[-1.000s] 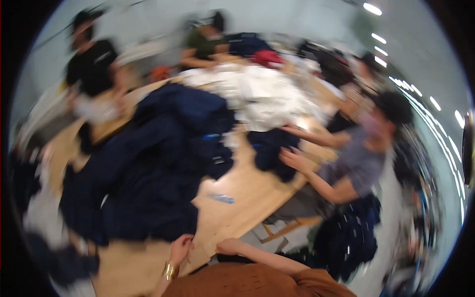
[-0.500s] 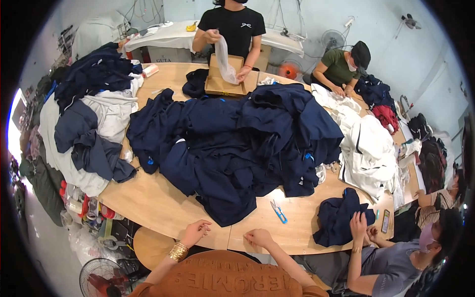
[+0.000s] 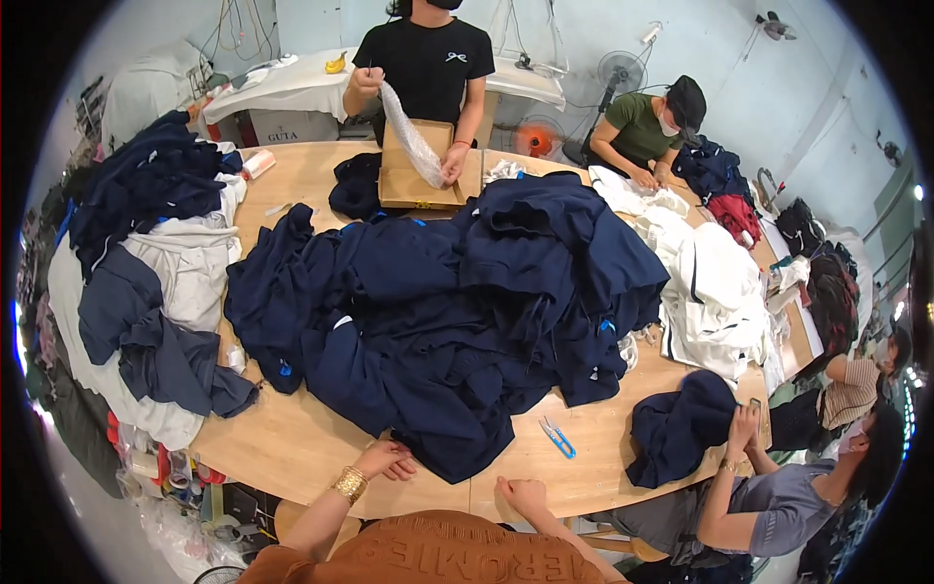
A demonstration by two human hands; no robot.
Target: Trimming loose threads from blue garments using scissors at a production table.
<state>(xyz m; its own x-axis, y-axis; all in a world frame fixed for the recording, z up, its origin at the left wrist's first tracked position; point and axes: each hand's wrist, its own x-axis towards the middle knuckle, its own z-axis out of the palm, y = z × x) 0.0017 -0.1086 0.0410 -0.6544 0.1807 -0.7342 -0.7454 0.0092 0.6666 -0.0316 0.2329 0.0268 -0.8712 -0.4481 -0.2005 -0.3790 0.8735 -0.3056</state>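
Observation:
A large heap of navy garments (image 3: 409,321) spreads across the middle of the wooden table. My left hand (image 3: 386,459), with a gold bracelet at the wrist, lies by the heap's near edge, its fingers loosely bent and apart, holding nothing. On the table's near edge rests my right hand (image 3: 523,494), fingers curled in, with nothing visible in it. Blue-handled thread snips (image 3: 558,438) lie beyond my right hand, to the right of the heap's near tip. To their right is a separate bunched navy garment (image 3: 676,428).
Across the table, a person in black holds a bubble-wrap strip (image 3: 413,136) over an open cardboard box (image 3: 428,193). White garments (image 3: 715,292) lie right, where another person bends over them. Grey garments (image 3: 146,321) are piled left. A seated person is close on my right.
The view has shifted, so the table sits lower and slightly left. My left hand has come closer to the navy heap. The person on my right has brought both hands together beside the separate garment.

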